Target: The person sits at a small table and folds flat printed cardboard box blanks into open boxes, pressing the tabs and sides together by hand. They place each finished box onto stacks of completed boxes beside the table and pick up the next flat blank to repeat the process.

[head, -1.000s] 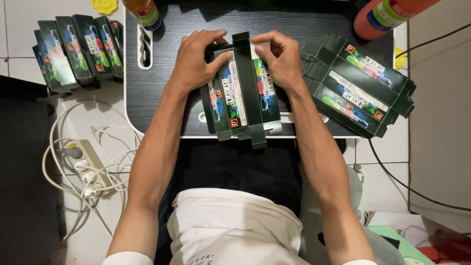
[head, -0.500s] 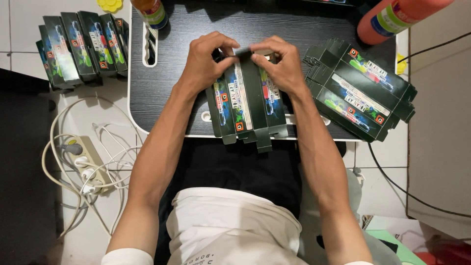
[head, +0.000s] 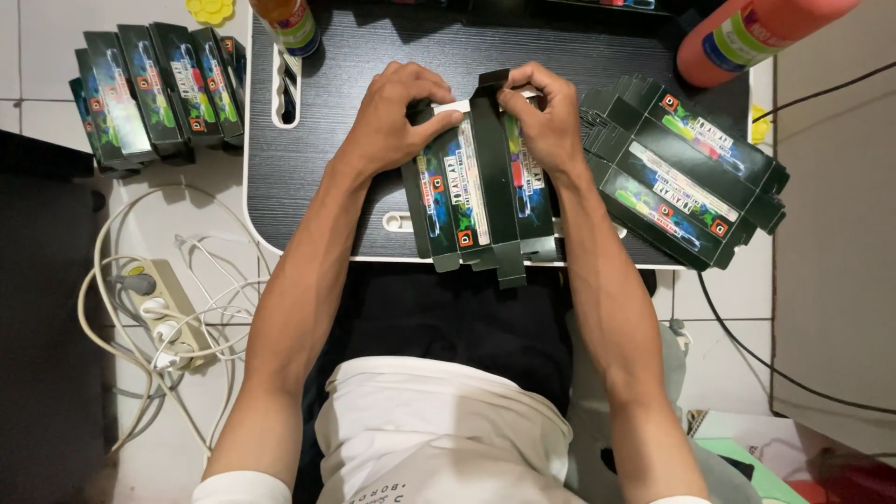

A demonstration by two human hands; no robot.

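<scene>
A dark printed cardboard carton, partly folded up, rests on the black lap table in front of me. My left hand grips its upper left edge, thumb pressed onto the panel. My right hand grips the upper right edge, fingers curled over the top flap. Both hands hold the same carton; its lower flaps hang past the table's near edge.
A stack of flat cartons lies to the right on the table. Several assembled cartons stand in a row on the floor at left. An orange bottle lies at top right. A power strip with white cables sits on the floor.
Both hands have drawn closer together at the top of the carton, and the carton's panels have been folded inward into a narrower shape.
</scene>
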